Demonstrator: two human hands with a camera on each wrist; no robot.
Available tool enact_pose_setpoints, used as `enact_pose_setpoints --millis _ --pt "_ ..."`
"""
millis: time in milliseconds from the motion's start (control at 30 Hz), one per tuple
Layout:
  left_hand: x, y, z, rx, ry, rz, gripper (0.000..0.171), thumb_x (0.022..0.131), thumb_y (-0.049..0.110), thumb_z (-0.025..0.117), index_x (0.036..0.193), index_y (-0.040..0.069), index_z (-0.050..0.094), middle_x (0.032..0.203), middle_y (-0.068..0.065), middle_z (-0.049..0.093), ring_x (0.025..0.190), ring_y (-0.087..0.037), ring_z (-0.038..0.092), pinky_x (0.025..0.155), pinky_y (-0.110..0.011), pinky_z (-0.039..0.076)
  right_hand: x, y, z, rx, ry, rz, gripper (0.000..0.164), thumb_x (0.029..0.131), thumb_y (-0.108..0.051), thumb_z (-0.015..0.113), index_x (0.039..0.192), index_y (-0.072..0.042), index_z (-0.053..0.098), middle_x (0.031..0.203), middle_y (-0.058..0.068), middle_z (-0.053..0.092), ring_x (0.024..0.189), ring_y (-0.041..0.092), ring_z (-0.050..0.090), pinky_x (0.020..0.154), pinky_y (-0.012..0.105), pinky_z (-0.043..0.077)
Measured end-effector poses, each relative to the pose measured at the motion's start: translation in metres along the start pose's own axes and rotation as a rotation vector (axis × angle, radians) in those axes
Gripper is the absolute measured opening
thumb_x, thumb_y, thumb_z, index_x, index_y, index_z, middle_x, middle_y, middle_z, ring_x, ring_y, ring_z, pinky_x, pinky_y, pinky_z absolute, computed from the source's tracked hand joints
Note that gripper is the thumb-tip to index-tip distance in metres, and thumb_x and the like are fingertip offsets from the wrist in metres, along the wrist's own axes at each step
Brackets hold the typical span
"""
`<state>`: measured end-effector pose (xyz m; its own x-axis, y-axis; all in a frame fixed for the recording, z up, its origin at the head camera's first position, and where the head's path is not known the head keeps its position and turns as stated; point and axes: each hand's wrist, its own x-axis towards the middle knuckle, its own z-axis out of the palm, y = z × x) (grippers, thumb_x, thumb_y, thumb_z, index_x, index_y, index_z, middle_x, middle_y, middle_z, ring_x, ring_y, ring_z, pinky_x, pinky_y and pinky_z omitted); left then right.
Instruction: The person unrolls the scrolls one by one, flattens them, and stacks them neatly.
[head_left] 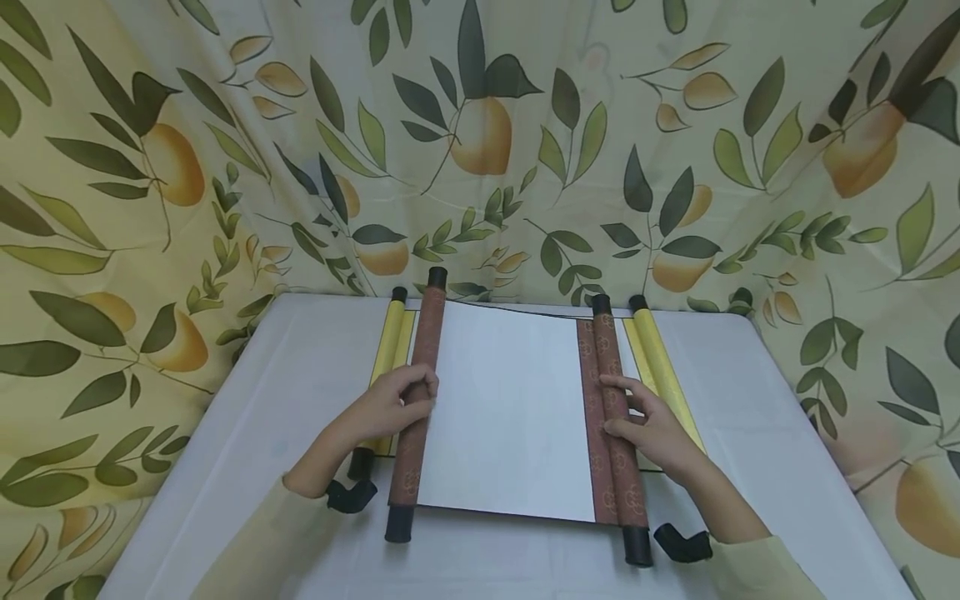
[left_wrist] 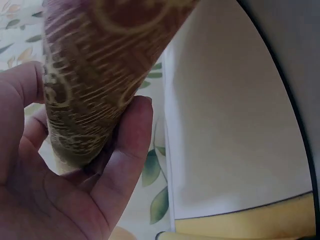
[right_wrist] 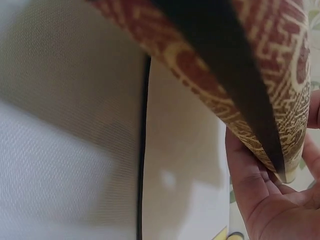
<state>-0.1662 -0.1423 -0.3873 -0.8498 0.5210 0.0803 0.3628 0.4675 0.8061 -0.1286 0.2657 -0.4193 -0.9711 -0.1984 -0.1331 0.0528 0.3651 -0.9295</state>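
A hanging scroll point(head_left: 510, 408) with blank white paper is partly unrolled between two red-brown patterned rollers with black end caps. My left hand point(head_left: 397, 404) grips the left roller point(head_left: 420, 417), its thumb and fingers curled round it. On the opposite side, my right hand point(head_left: 651, 429) holds the right roller point(head_left: 618, 417) the same way. In the left wrist view, the patterned roller point(left_wrist: 95, 85) lies between thumb and fingers. The right wrist view shows the right roller point(right_wrist: 285, 75) with a dark stripe, held in the fingers. Beneath is a second scroll with yellow rollers point(head_left: 671, 375), mostly covered.
A white-covered table point(head_left: 750, 400) spreads under both scrolls. Behind and beside it hangs a curtain point(head_left: 480, 217) printed with fruit and leaves. Black straps point(head_left: 682, 543) sit at both wrists. The yellow rollers stand out beyond the red-brown ones on either side.
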Motion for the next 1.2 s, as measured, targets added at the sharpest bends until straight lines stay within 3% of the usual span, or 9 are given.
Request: enact_pose_setpoints --millis 200,367,533,767,967,1200 --pt "-0.003 -0.006 -0.003 -0.028 -0.008 -0.005 0.022 0.081 0.017 0.069 0.086 0.017 0.048 0.076 -0.001 0.045 0.064 -0.014 0.042 0.05 -0.025 0.036 -0.001 0.004 -0.001 -0.009 0.014 0.001 0.059 0.087 -0.014 0.062 0.138 -0.027 0.036 0.14 0.014 0.027 0.116 0.043 0.043 0.075 0.04 0.052" --pt "-0.004 -0.012 -0.005 -0.034 0.006 -0.028 0.019 0.081 0.008 0.061 0.086 0.021 0.049 0.079 0.001 0.046 0.066 -0.013 0.042 0.05 -0.025 0.037 -0.002 0.001 -0.001 -0.003 0.007 0.009 0.06 0.086 -0.014 0.063 0.138 -0.028 0.036 0.139 0.014 0.027 0.115 0.043 0.044 0.073 0.04 0.052" --pt "-0.007 -0.014 -0.01 0.023 0.011 -0.014 0.017 0.085 0.01 0.057 0.084 0.027 0.054 0.076 0.003 0.049 0.063 -0.013 0.042 0.048 -0.026 0.036 -0.002 -0.003 -0.001 0.006 0.005 0.023 0.062 0.085 -0.015 0.064 0.138 -0.03 0.036 0.139 0.014 0.027 0.113 0.043 0.046 0.07 0.041 0.053" --pt "-0.012 -0.018 -0.016 0.023 -0.014 0.001 0.015 0.084 0.016 0.065 0.082 0.022 0.051 0.076 0.003 0.048 0.065 -0.013 0.043 0.051 -0.026 0.038 -0.001 -0.004 -0.003 -0.016 0.001 0.019 0.062 0.085 -0.015 0.064 0.138 -0.029 0.036 0.14 0.014 0.026 0.113 0.043 0.046 0.07 0.04 0.053" --pt "-0.018 -0.021 -0.022 0.016 -0.017 -0.015 0.015 0.084 0.008 0.058 0.082 0.022 0.053 0.074 0.002 0.048 0.064 -0.014 0.044 0.05 -0.026 0.04 -0.001 -0.002 -0.006 -0.052 0.007 0.04 0.061 0.085 -0.015 0.064 0.138 -0.03 0.036 0.138 0.012 0.028 0.115 0.043 0.044 0.07 0.041 0.053" --pt "-0.02 -0.02 -0.03 0.032 -0.049 -0.008 0.008 0.085 0.009 0.058 0.086 0.016 0.06 0.076 0.003 0.053 0.067 -0.014 0.048 0.054 -0.027 0.044 -0.003 -0.006 -0.007 -0.043 -0.001 0.026 0.061 0.086 -0.013 0.063 0.138 -0.027 0.036 0.139 0.015 0.026 0.113 0.044 0.045 0.069 0.04 0.053"
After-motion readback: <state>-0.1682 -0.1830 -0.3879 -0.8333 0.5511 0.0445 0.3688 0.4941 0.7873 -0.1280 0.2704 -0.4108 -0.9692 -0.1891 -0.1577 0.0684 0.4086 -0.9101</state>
